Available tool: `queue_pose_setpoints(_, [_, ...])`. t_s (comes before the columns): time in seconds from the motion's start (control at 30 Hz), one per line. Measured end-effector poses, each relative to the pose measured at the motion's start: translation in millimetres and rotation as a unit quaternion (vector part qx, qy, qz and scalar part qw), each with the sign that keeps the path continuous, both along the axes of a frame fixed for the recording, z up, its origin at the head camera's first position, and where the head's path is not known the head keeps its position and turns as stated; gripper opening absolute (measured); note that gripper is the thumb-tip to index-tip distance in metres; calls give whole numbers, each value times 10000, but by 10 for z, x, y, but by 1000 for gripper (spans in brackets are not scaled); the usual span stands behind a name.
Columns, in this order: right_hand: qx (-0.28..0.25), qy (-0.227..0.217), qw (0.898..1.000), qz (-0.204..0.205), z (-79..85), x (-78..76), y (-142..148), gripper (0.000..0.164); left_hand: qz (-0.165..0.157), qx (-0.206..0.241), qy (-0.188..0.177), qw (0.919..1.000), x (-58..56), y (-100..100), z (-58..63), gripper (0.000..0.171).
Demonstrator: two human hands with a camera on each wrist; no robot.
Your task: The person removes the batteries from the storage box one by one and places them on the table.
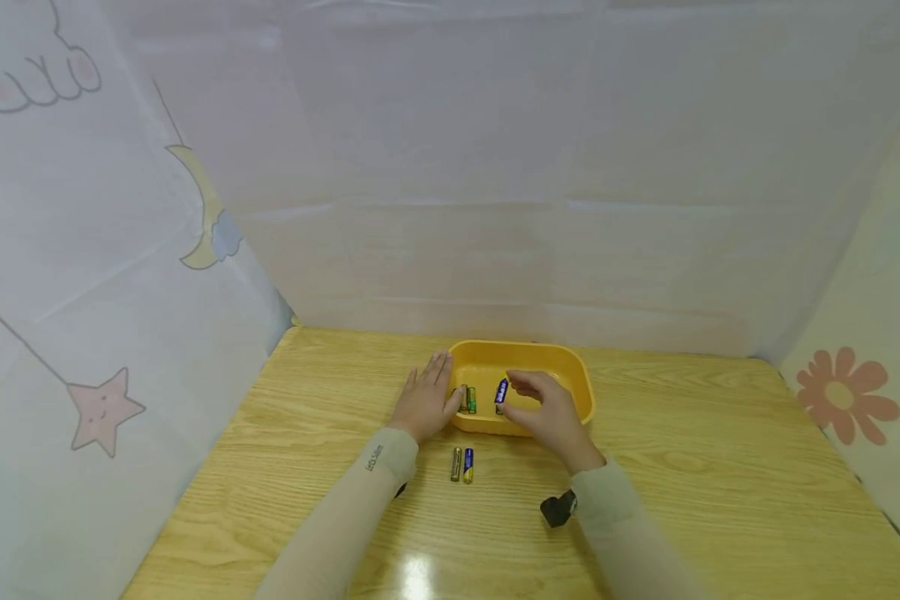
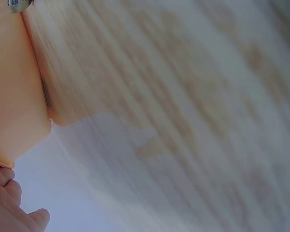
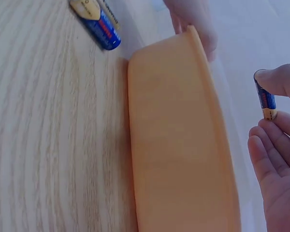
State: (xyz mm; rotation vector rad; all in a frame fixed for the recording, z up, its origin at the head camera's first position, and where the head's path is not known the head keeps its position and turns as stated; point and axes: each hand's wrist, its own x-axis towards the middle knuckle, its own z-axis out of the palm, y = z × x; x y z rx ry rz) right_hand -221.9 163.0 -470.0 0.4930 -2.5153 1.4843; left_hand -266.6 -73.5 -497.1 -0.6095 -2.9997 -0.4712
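My right hand is over the yellow tray. It pinches a blue and gold battery between thumb and fingertips. My left hand rests at the tray's left side, with straight fingers along the rim and the thumb reaching over it. Inside the tray, close to that thumb, a green battery lies beside a darker gold one. Another battery end shows just below the held battery in the head view.
In front of the tray, a gold battery and a blue and gold battery lie side by side on the wooden table. A pale curtain hangs behind the table, and printed sheets flank both sides.
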Motion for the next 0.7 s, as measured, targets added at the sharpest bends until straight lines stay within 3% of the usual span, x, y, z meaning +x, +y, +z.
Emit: queue_pose_setpoints(0.7, [183,621,9978,118,82,382,-116,53,25,34,14,10000,8,-9,-2,69])
